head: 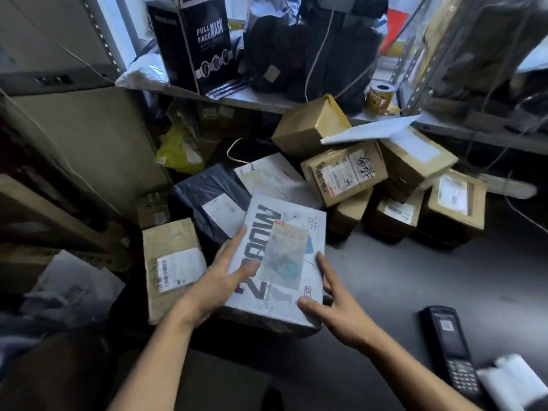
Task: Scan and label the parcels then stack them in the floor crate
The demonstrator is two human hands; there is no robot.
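Lots here is hard to read: the label on the white box [278,256] is blurry, so the print is just smudges, and the big black lettering on the lid reads upside down from this angle. The bottom of that box is hidden behind both hands. The scanner [450,348] at 4 o'clock is partly cut off by a white roll of labels [510,381] at the frame edge.

The white box is flat, scuffed, with torn tape along its lid. It sits dead centre, on top of other parcels. The left hand [216,280] lies on its left edge with straight spread fingers, not gripping. The right hand [335,304] touches the near right corner, thumb on the lid, fingers loose along the side.

At 9 o'clock is a brown box [172,268] with a barcode label. At 11 o'clock a black bag parcel [207,197]. From 1 to 2 o'clock a heap of brown cardboard boxes [382,179] on the grey floor [415,277]. Up top, a shelf [255,102] holds a black mask box [204,43] and a tape roll [381,96].
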